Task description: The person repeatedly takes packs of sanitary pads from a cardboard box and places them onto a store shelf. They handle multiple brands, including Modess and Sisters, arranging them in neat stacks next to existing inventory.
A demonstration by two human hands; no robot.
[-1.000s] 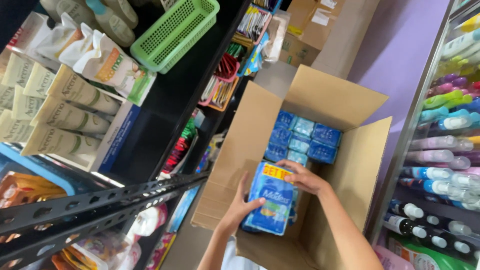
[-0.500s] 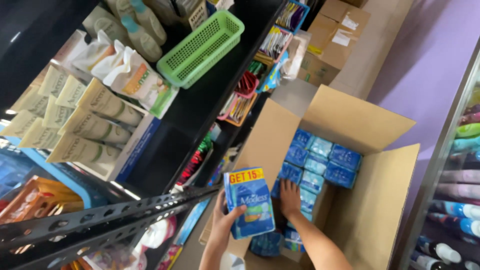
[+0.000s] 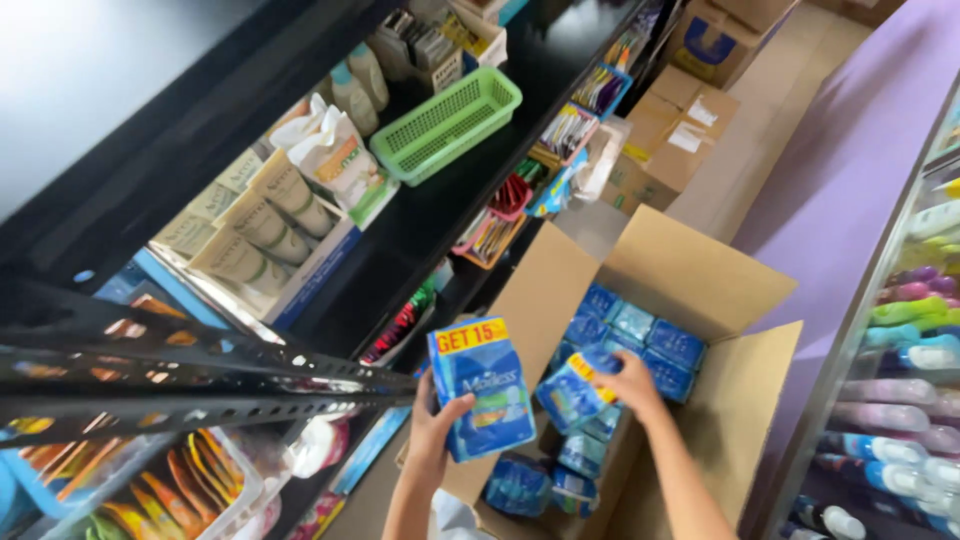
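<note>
My left hand [image 3: 432,432] holds a blue soft pack [image 3: 482,398] with a yellow band on top, lifted to the left of an open cardboard box [image 3: 700,275] on the floor. My right hand [image 3: 628,385] reaches into the box and grips a second blue pack [image 3: 574,392], tilted up out of the stack. Several more blue packs [image 3: 640,335] fill the box in rows.
A dark shelf unit stands on the left with a green plastic basket [image 3: 447,122], tubes, pouches and hanging items. A perforated metal bar [image 3: 200,385] crosses the lower left. Sealed cartons [image 3: 690,70] sit further down the aisle. Bottles [image 3: 900,400] line shelves on the right.
The left hand has carried the first pack up and left, out of the box. The right hand has gone back into the box and taken hold of a second pack.
</note>
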